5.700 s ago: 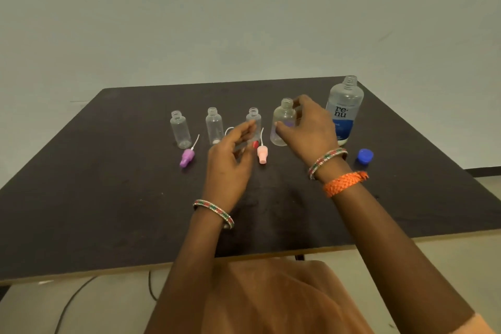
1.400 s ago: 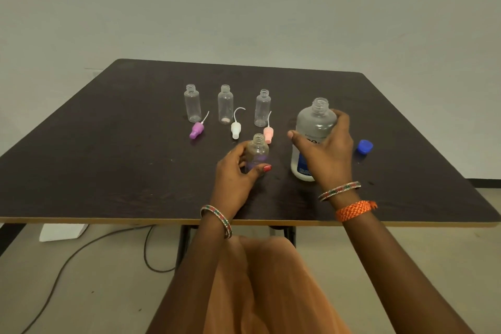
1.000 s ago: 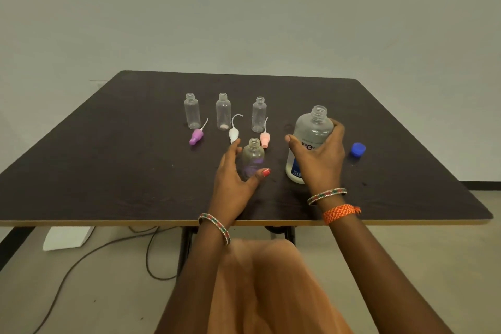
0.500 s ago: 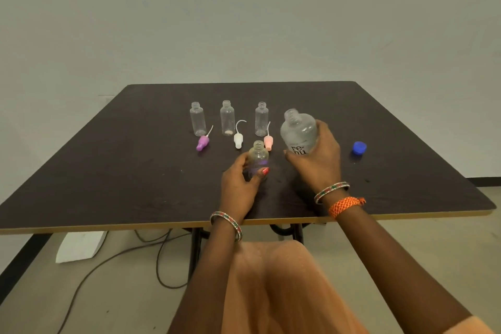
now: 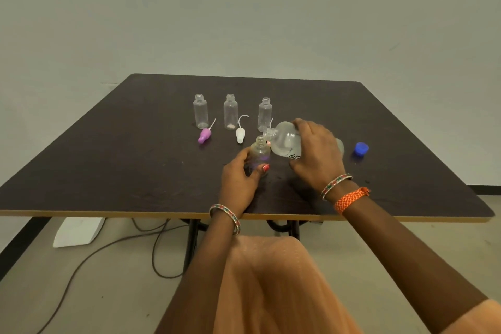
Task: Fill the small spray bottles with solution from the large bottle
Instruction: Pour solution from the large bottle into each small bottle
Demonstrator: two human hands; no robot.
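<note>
The large clear plastic solution bottle [image 5: 286,141] now tips further over; right hand [image 5: 315,153] grips its slippery body, left hand [image 5: 240,179] holds the light small clear spray bottle [image 5: 259,153].

Clear, glossy plastic on the large bottle [image 5: 286,141] and the small spray bottles [image 5: 201,111]. The table [image 5: 113,160] shows a dark matt top, faintly scuffed, with a pale wood-coloured edge. The blue cap [image 5: 361,148] looks like smooth plastic.
</note>
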